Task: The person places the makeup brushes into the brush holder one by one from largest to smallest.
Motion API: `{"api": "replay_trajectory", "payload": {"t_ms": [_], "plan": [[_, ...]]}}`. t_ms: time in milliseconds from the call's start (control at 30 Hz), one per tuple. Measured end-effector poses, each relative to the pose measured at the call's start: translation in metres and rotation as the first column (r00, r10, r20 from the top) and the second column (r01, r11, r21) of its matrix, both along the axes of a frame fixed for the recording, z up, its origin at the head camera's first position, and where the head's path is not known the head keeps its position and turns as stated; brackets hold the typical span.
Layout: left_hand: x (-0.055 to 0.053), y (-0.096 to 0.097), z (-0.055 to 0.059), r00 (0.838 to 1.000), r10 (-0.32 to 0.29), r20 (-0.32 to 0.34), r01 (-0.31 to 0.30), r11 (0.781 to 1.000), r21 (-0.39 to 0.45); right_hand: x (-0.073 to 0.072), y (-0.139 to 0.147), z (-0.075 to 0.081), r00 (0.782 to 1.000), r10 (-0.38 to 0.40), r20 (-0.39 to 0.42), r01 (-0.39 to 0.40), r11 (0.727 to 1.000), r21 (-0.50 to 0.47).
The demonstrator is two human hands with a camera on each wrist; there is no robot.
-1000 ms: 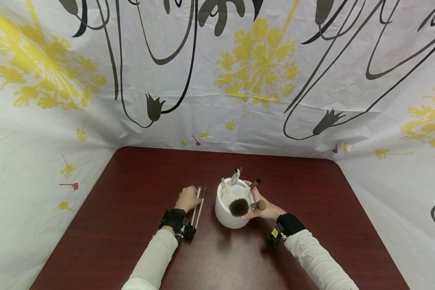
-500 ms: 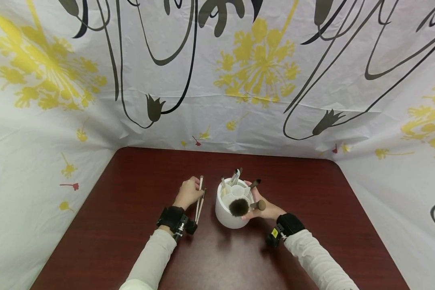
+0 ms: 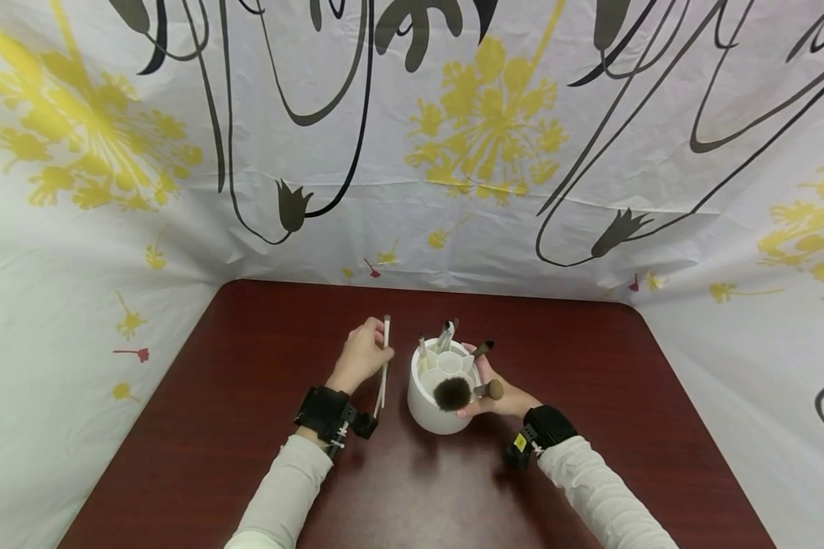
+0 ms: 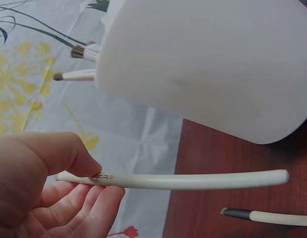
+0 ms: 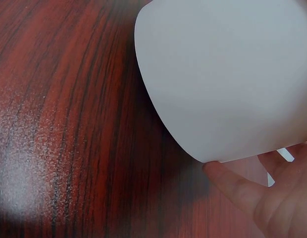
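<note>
Between thumb and fingers, my left hand (image 3: 360, 358) pinches a slim makeup brush (image 4: 218, 181) with a white handle, raised above the table. Its bristle end points away from me and is mostly hidden by the fingers in the left wrist view. A second makeup brush (image 4: 282, 218), with a dark ferrule, lies on the table below. My right hand (image 3: 506, 396) grips the side of a white round brush holder (image 3: 431, 412), thumb in front and fingers behind. The holder stands on the table with several brushes in it, including a large fluffy dark one (image 3: 452, 393).
The dark red wooden table (image 3: 281, 328) has rounded far corners. A white fabric sheet (image 3: 384, 152) with yellow and grey flower prints hangs behind and along the sides. A black camera strap (image 3: 324, 412) sits on my left wrist, another strap (image 3: 551, 425) on the right.
My left hand has lifted one brush off the table, moving it up and slightly right toward the holder. The other brush stays lying there. My right hand and the holder have not moved.
</note>
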State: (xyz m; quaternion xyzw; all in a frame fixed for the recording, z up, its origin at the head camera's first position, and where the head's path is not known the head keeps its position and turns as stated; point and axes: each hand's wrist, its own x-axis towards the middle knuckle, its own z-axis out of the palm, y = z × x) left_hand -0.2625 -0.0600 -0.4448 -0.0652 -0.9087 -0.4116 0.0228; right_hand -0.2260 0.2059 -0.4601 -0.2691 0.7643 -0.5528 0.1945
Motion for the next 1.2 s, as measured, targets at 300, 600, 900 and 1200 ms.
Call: {"api": "replay_trajectory", "payload": {"t_ms": [300,600,900,1200], "plan": [[0.004,0.000,0.014,0.998,-0.025,-0.060,0.028,0.998,0.054,0.000,0.001,-0.001,1.000,0.007,-0.028,-0.007,1.000,-0.004],[0.011,0.002,0.033,0.989,-0.049,-0.138,0.065,0.991,0.114,-0.001,0.002,-0.003,0.999,0.008,-0.043,-0.008,1.000,-0.004],[0.018,0.007,0.054,0.972,-0.045,-0.229,0.082,0.985,0.152,0.000,0.001,0.000,1.000,0.010,-0.018,-0.010,1.000,-0.002],[0.027,0.016,0.071,0.948,-0.042,-0.315,0.097,0.982,0.162,0.000,0.000,0.000,1.000,0.013,-0.011,-0.013,1.000,0.000]]}}
